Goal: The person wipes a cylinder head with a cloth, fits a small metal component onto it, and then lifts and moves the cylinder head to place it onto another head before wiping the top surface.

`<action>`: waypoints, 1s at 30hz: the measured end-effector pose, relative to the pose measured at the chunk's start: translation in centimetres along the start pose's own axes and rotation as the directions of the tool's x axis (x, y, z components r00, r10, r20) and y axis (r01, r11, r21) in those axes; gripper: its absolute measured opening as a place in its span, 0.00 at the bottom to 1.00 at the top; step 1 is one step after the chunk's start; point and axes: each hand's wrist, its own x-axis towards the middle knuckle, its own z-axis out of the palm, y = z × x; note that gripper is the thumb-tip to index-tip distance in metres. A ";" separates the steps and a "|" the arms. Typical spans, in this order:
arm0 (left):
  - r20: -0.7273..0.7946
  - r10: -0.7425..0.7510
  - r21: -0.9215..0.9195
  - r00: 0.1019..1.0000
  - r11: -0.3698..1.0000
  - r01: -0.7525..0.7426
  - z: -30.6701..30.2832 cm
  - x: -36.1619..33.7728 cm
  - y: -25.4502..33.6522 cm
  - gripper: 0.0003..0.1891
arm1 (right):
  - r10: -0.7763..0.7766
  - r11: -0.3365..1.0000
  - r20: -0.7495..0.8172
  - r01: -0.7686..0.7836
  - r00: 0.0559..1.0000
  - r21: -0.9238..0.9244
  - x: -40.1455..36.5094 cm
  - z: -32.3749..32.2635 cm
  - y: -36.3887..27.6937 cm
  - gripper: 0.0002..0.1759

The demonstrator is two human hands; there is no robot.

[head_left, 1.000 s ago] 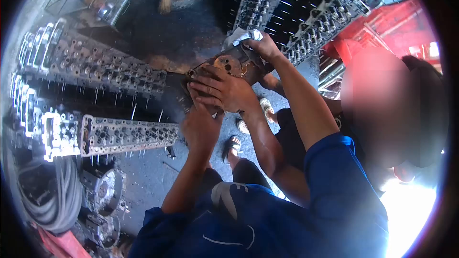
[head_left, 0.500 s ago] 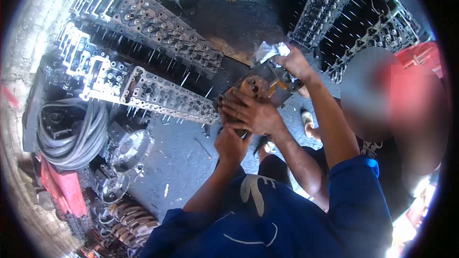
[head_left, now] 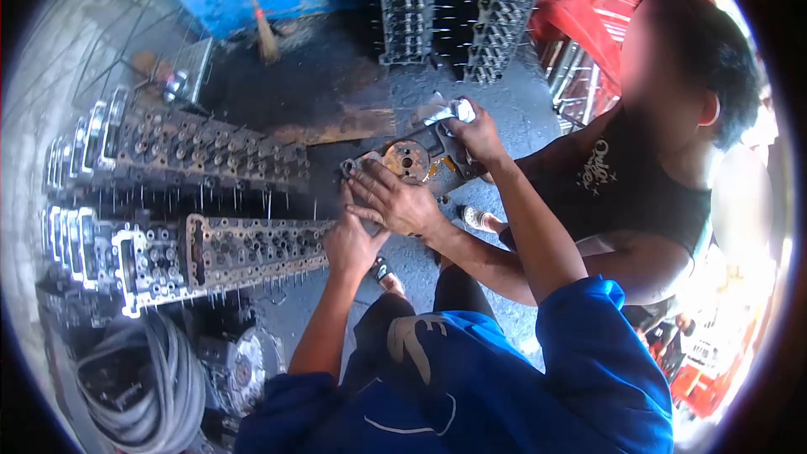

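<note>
A greasy metal engine part with a round, rusty face (head_left: 407, 161) is held up at waist height in front of me. My left hand (head_left: 351, 244) is closed on its near-left end, thumb pointing up along the side. At the far-right end, my right hand (head_left: 477, 136) is closed around a crumpled silvery-white sheet or rag (head_left: 455, 109), pressed close to the part. A co-worker's hand (head_left: 401, 203) lies flat across the part between my two hands. The co-worker's other hand is mostly hidden behind the part.
Long cylinder heads (head_left: 210, 151) are lined up at the left, more (head_left: 409, 8) at the back. Coiled grey hose (head_left: 155, 387) lies at lower left. A broom (head_left: 264, 34) leans against a blue wall. The co-worker (head_left: 647, 176) stands close on my right.
My view has swung right and up, so the co-worker shows more fully. Both my hands keep their holds, and the co-worker's hand stays on the part.
</note>
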 end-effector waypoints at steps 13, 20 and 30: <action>0.215 0.620 -0.061 0.755 0.780 -0.623 -1.1 16.1 -0.1 0.55 | 0.243 0.965 -0.581 -0.132 0.777 0.227 -5.9 -1.4 4.4 0.20; 0.432 0.515 -0.044 0.740 0.832 -0.553 -1.9 20.9 -0.6 0.53 | 0.208 0.975 -0.674 -0.206 0.709 0.084 -4.6 0.2 3.2 0.24; 0.306 0.446 -0.120 0.841 0.894 -0.431 -1.1 18.7 -2.4 0.61 | 0.151 0.987 -0.504 -0.100 0.850 0.128 -0.6 -1.2 -0.5 0.17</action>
